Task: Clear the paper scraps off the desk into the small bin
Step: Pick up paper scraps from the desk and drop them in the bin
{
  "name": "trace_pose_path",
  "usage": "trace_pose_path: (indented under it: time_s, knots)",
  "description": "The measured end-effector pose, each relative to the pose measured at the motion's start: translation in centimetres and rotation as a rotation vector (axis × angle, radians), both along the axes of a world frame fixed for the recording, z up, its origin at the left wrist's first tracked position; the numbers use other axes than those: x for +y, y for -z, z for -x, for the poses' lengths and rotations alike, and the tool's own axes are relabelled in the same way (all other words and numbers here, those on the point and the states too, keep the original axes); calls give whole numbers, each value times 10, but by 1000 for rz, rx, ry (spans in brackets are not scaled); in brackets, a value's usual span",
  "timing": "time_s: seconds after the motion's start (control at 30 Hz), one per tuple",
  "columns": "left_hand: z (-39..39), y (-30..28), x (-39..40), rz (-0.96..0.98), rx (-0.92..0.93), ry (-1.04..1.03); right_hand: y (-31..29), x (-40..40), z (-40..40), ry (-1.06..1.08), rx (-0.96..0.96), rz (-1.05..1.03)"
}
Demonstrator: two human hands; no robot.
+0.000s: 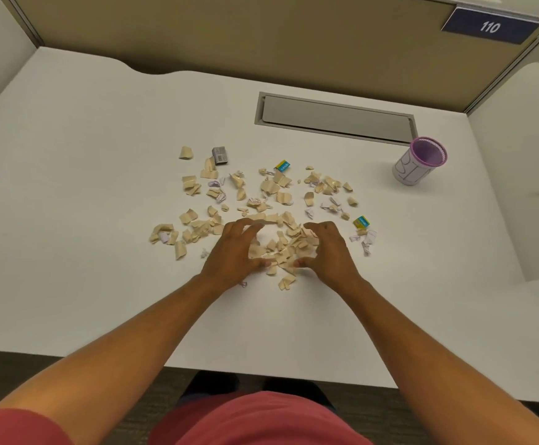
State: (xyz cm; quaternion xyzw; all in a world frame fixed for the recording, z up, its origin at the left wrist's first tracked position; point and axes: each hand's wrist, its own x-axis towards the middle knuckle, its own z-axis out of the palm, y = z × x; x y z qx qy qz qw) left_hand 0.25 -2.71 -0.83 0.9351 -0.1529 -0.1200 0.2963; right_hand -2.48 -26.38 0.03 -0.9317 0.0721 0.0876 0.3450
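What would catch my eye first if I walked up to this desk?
Probably the scatter of torn beige paper scraps across the middle of the white desk, with the left hand and right hand cupped around a heap near the front. A small purple-rimmed mesh bin stands far right.

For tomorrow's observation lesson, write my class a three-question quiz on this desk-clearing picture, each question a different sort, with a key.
1. True or false: the purple-rimmed mesh bin lies tipped over.
2. What do the left hand and right hand cup between them?
A) a heap of beige paper scraps
B) a stapler
C) the bin
3. How many small blue-and-yellow boxes lie among the scraps?

Key:
1. False; it stands upright.
2. A.
3. Two; the other lies near the right hand.
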Motion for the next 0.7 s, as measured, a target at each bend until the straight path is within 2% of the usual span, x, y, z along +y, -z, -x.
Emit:
trace_pose_path:
  time_s: [0.1,0.23,0.4,0.6,0.7]
  knots:
    - [-1,-3,8,-171,-55,28,-2,1,1,-87,17,192]
    - [-1,-6,-4,-327,16,99,-1,22,0,-119,163,333]
    - [-2,-3,-18,-266,44,96,3,45,1,-127,124,403]
    - [-8,1,-16,-133,-55,97,0,56,2,-210,36,489]
    - [-14,0,-13,-16,-28,40,0,55,-2,-151,35,448]
